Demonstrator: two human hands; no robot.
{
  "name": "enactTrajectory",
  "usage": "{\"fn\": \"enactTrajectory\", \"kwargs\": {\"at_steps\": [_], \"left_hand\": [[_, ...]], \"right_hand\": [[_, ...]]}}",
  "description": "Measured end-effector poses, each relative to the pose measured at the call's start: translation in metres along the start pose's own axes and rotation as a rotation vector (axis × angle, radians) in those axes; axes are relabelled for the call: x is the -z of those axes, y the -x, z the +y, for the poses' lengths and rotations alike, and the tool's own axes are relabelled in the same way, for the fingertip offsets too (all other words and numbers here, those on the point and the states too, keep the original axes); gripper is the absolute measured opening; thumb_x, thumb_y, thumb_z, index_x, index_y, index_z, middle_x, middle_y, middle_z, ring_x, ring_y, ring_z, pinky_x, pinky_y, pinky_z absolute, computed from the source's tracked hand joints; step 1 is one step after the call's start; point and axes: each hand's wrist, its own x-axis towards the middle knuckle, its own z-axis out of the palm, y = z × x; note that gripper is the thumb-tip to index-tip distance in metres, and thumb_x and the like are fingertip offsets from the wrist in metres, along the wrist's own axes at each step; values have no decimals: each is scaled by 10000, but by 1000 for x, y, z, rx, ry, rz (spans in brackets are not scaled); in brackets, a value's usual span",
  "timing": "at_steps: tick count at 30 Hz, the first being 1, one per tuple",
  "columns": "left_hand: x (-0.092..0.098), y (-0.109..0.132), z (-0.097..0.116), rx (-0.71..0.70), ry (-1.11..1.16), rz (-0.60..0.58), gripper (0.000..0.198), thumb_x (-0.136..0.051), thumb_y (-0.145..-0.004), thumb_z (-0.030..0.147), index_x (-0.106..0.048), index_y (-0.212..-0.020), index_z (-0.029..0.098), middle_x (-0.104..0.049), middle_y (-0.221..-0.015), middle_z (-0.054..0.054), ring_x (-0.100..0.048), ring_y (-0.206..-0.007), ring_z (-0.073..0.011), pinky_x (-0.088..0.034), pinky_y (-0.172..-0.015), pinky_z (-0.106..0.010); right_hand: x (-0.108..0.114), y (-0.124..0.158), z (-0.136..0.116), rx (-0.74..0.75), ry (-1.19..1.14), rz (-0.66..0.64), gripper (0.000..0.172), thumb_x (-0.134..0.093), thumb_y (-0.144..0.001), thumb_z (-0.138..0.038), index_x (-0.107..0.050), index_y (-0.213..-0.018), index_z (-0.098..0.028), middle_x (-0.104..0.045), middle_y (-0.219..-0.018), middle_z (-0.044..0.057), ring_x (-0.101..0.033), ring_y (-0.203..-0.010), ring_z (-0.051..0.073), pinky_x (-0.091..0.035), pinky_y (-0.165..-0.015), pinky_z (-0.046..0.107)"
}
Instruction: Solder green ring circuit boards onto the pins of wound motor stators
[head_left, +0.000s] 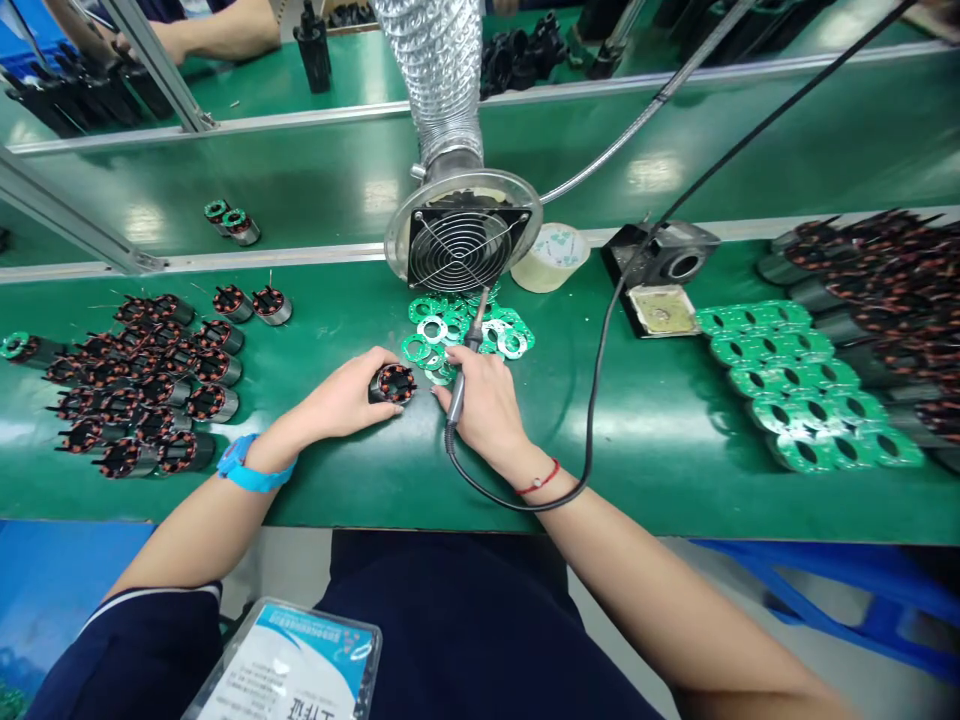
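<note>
My left hand (357,392) is closed round a motor stator (394,384) with copper windings, which stands on the green bench between thumb and fingers. In my right hand (486,400) is a soldering iron (459,392), gripped like a pen with its tip pointing up and away from me. Just beyond both hands lies a loose pile of green ring-shaped circuit boards (432,330). The fingers of my right hand are beside the nearest rings; whether they touch one I cannot tell.
Several stators (161,385) stand at the left, more (885,300) at the far right beside green board panels (814,410). A fume fan (461,250) overhangs the rings. Behind are a tape roll (551,258) and an iron stand (660,270). The iron's black cable (598,390) loops over my right forearm.
</note>
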Motion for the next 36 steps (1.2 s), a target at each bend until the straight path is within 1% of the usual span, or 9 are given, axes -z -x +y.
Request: {"fn": "enactTrajectory", "kwargs": {"at_steps": [4,8,11,14,18,21,27,31,36], "left_hand": [[7,3,1,-81,-221,-48,463,-701,-810,314,-549,-1225,175,-630,-1150,-101,-572,-1086,-276,-456,-971,-452],[0,5,9,-147,-406,-84,466,-641,-851,275,-550,-1296,172,-597,-1145,-118,-542,-1044,-271,-449,-950,-440],[-7,5,9,-161,-365,-93,503,-574,-870,199,-502,-1367,163,-571,-1208,-131,-539,-1078,-261,-458,-963,-409],[-11,3,2,-131,-225,-62,571,-620,-852,233,-443,-1392,169,-568,-1247,-127,-540,-1146,-266,-465,-994,-408],[-12,-1,-7,-35,-89,35,508,-699,-806,300,-492,-1250,164,-597,-1213,-115,-586,-1103,-265,-491,-967,-423],[-12,-2,-7,-48,-72,48,473,-700,-820,307,-498,-1228,176,-602,-1213,-107,-593,-1111,-260,-491,-971,-417],[-12,-3,-3,-130,-140,54,468,-686,-846,266,-505,-1269,181,-599,-1231,-102,-563,-1157,-252,-477,-1006,-422],[-13,-3,-4,-139,-172,50,487,-679,-858,272,-505,-1304,181,-574,-1274,-116,-533,-1196,-260,-470,-1027,-429],[-14,-4,-6,-149,-197,81,488,-682,-861,258,-508,-1310,176,-572,-1262,-115,-532,-1187,-256,-471,-1029,-424]], "right_hand": [[2,2,3,39,-26,-13,415,-564,-849,-186,-514,-1261,-191,-689,-1078,128,-574,-969,325,-475,-837,483],[13,11,8,121,-79,1,389,-559,-869,-208,-526,-1256,-187,-708,-1105,118,-586,-994,321,-486,-835,477],[27,20,9,163,-127,36,345,-490,-957,-242,-520,-1299,-211,-738,-1079,81,-639,-941,268,-508,-821,428],[38,29,8,163,-187,99,337,-476,-994,-305,-536,-1315,-222,-756,-994,58,-688,-863,221,-537,-795,370],[40,40,11,93,-294,216,255,-526,-970,-387,-645,-1129,-228,-734,-927,64,-682,-765,208,-550,-698,354],[36,44,14,-2,-418,260,215,-543,-956,-400,-665,-1007,-230,-710,-820,39,-673,-688,195,-554,-665,356],[34,43,15,-32,-486,201,171,-566,-936,-357,-674,-945,-225,-699,-770,24,-680,-681,185,-546,-661,337],[35,43,15,-37,-511,193,149,-578,-931,-339,-678,-943,-228,-700,-768,16,-670,-661,173,-537,-655,326],[35,44,16,-64,-490,191,221,-555,-937,-406,-679,-928,-224,-679,-737,16,-649,-615,170,-527,-616,330]]}}
